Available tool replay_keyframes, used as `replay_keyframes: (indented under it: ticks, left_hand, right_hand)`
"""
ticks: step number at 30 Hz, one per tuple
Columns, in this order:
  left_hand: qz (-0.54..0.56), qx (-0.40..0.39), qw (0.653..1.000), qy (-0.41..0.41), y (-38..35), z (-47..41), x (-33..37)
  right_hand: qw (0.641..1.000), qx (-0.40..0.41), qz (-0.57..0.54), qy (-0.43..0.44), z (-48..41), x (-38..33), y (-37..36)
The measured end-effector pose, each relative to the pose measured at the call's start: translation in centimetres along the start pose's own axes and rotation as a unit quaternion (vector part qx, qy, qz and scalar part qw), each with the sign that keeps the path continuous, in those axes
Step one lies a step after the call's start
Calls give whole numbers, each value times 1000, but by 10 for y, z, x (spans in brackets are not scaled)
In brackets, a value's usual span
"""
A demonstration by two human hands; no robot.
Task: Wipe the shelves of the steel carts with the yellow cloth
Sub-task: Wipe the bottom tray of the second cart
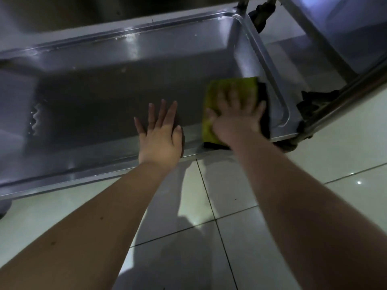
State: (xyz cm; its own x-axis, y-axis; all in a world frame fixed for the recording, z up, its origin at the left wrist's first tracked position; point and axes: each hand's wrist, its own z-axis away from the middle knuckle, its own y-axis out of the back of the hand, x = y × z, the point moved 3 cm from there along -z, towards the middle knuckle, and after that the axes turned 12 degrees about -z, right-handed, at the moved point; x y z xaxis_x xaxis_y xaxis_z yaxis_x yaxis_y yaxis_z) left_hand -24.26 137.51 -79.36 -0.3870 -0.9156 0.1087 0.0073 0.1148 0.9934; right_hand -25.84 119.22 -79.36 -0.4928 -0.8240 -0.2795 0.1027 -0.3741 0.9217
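Two bare forearms are reaching over the pale tiled floor [230, 195] in front of a steel cart's lower shelf [83, 174]. The left hand [161, 139] is lying flat just inside the shelf's near rim, fingers straight and spread, holding nothing. Beside it, toward the shelf's right end, the right hand [236, 118] is pressing palm-down on the yellow cloth [247, 83], its fingers splayed and blurred rather than curled around it. The cloth is lying folded in the shelf's near right corner, a dark layer showing along its right and near edges. Beyond the shelf's right rim, part of a second steel cart [335, 28] is standing on the tiles.
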Motion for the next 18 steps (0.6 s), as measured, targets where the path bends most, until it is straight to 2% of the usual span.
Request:
replay_keyframes:
  ticks: [3, 4, 7, 9, 11, 14, 17, 18]
  left_hand:
    - [77, 39, 996, 13, 10, 6, -5]
    - [98, 48, 994, 26, 14, 6, -9]
    - [99, 76, 992, 34, 26, 2, -27]
    - [39, 84, 996, 3, 31, -5, -45]
    - [-23, 52, 998, -6, 26, -6, -61]
    - [-27, 34, 998, 49, 17, -2, -75]
    - [-29, 53, 997, 56, 14, 0, -77]
    - [-27, 57, 996, 61, 15, 0, -79]
  right_hand:
    - [985, -24, 70, 156, 23, -74, -36]
    - [979, -28, 81, 183, 27, -85, -43]
    - [982, -14, 38, 183, 24, -85, -44]
    - [985, 0, 7, 175, 21, -81, -41]
    - [984, 7, 0, 176, 24, -82, -40]
    - [981, 22, -3, 191, 25, -80, -38]
    - [973, 1, 38, 226, 8, -52, -21]
    - [976, 3, 48, 214, -2, -33, -12]
